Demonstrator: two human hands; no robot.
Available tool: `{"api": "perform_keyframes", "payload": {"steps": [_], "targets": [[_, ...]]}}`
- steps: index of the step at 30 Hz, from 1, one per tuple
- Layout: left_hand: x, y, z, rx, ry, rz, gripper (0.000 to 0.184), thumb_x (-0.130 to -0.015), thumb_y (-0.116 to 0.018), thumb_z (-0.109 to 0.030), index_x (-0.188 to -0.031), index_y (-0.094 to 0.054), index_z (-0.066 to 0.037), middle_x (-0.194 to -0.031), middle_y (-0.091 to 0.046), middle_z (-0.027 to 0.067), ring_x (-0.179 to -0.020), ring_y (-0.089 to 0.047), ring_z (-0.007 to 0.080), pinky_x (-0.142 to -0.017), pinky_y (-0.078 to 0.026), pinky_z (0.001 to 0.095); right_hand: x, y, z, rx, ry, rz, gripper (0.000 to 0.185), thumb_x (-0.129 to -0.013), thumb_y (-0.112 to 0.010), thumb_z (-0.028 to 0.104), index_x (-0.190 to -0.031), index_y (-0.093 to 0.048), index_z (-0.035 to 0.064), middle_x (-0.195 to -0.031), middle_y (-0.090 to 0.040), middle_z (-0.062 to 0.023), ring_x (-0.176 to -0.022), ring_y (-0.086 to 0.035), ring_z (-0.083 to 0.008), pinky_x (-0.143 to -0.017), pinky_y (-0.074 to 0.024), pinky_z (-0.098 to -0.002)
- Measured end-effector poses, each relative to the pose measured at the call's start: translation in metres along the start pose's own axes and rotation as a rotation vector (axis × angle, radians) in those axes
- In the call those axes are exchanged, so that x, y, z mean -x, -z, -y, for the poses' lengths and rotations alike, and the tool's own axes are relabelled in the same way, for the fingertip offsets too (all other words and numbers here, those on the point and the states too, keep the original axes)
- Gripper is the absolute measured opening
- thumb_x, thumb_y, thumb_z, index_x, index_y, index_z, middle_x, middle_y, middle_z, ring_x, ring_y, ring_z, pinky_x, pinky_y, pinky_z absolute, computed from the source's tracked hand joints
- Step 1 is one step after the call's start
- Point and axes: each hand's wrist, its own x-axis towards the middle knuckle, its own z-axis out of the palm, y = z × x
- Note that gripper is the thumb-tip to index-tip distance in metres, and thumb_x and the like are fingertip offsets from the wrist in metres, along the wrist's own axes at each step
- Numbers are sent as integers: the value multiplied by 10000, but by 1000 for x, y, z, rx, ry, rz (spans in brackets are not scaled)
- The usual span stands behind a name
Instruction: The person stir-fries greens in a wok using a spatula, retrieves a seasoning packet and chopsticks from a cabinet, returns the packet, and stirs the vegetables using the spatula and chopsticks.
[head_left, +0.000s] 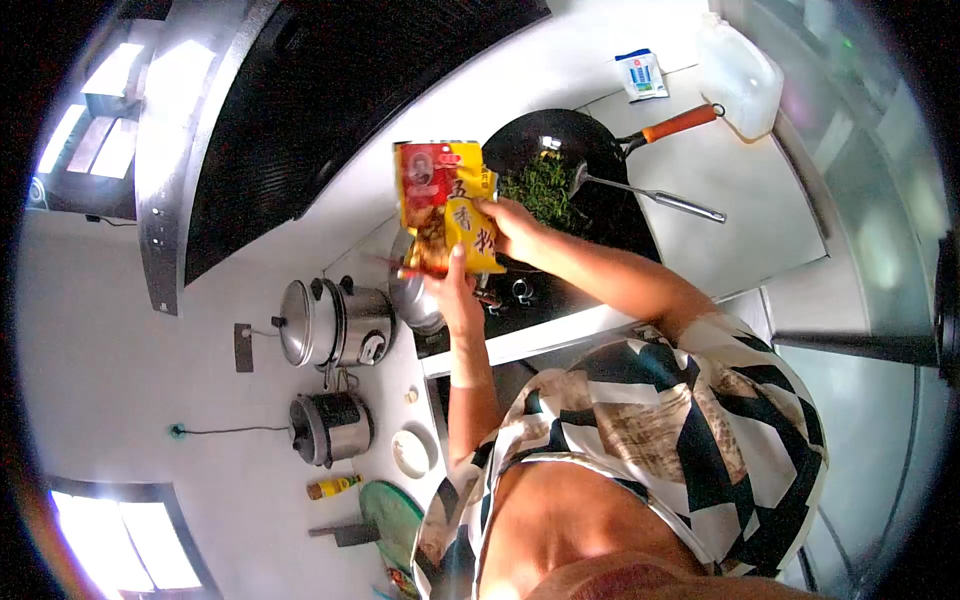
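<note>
A red and yellow packet of five-spice powder [450, 210] is held up with its printed front showing. My left hand [457, 293] grips its lower edge, the thumb lying on the front. At the packet's right edge my right hand [515, 232] is closed on it, thumb on the printed side. Behind and to the right is a black wok [560, 125] on the stove, with chopped green leaves [545, 190] inside. A metal spatula [650, 193] rests in the wok, its handle pointing right.
A rice cooker [365, 325] and a second cooker [345, 425] stand left of the stove. Near them are a white bowl [410, 453], a seasoning bottle [333, 487] and a green cutting board [392, 515]. At the back right are a plastic jug [740, 80] and a small packet [641, 75].
</note>
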Motion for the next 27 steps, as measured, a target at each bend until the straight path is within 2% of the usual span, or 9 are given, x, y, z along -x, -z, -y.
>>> {"api": "perform_keyframes", "payload": {"steps": [2, 5, 7, 9, 12, 21, 22, 23, 27], "targets": [[-39, -10, -11, -70, 171, -45, 431, -840, -655, -167, -1192, -455, -16, -1071, -556, 62, -885, -552, 146, -696, -467, 280, -26, -17, 24, -9, -73, -168, 257, -943, -478, 224, -1118, -542, 47, -1022, -626, -103, -900, -625, -223, -779, -528, -402], [-51, -29, -18, 23, 52, -21, 417, -834, -647, -173, -1188, -491, -17, -1081, -577, 73, -896, -553, 144, -705, -463, 301, -20, -23, 40, -58, 138, -4, 266, -953, -456, 244, -1101, -545, 42, -1016, -626, -105, -895, -627, -226, -763, -529, -416], [-64, -28, -9, -128, 42, 80, 444, -831, -649, -134, -1221, -466, -24, -1084, -584, 75, -897, -576, 161, -719, -474, 321, -29, -14, 43, 26, -36, -209, 282, -961, -437, 251, -1114, -529, 33, -1018, -625, -99, -924, -617, -227, -777, -521, -406], [-61, -33, -8, -41, 130, -12, 442, -831, -645, -123, -1223, -466, -20, -1098, -582, 84, -913, -581, 177, -742, -481, 330, -26, -13, 45, -49, -45, -169, 285, -968, -417, 251, -1130, -517, 38, -1031, -620, -99, -937, -612, -225, -777, -523, -406], [-64, -44, -15, -88, 9, 83, 395, -829, -648, -120, -1178, -499, -13, -1090, -581, 85, -904, -577, 170, -716, -481, 310, -25, -12, 51, -141, 105, -33, 309, -977, -399, 281, -1138, -514, 44, -1059, -609, -115, -964, -599, -234, -830, -502, -416], [-72, -34, -7, -92, -28, 65, 410, -828, -658, -131, -1184, -490, -13, -1092, -579, 79, -894, -574, 175, -664, -485, 279, -30, -13, 43, -182, -5, -49, 363, -993, -323, 374, -1161, -483, 93, -1050, -596, -61, -950, -588, -181, -820, -499, -382], [-68, -35, -15, -54, 30, 25, 447, -831, -660, -109, -1207, -463, 30, -1131, -566, 108, -1000, -563, 200, -853, -473, 321, -30, -16, 48, -207, 13, -1, 362, -994, -322, 374, -1165, -482, 99, -1055, -594, -54, -957, -585, -178, -824, -496, -380], [-71, -41, -16, -42, 24, 26, 448, -829, -663, -110, -1208, -463, 22, -1137, -561, 106, -1005, -561, 203, -847, -473, 322, -20, -28, 57, -145, 36, -42, 372, -990, -350, 343, -1146, -517, 49, -1079, -599, -101, -975, -580, -220, -853, -482, -400], [-66, -32, -10, 10, 93, -58, 460, -823, -674, -134, -1214, -463, -13, -1163, -537, 97, -1015, -556, 209, -800, -487, 333, -48, -10, 34, -131, 129, -41, 326, -984, -378, 307, -1087, -535, 41, -1006, -620, -98, -914, -597, -214, -820, -492, -383]]}}
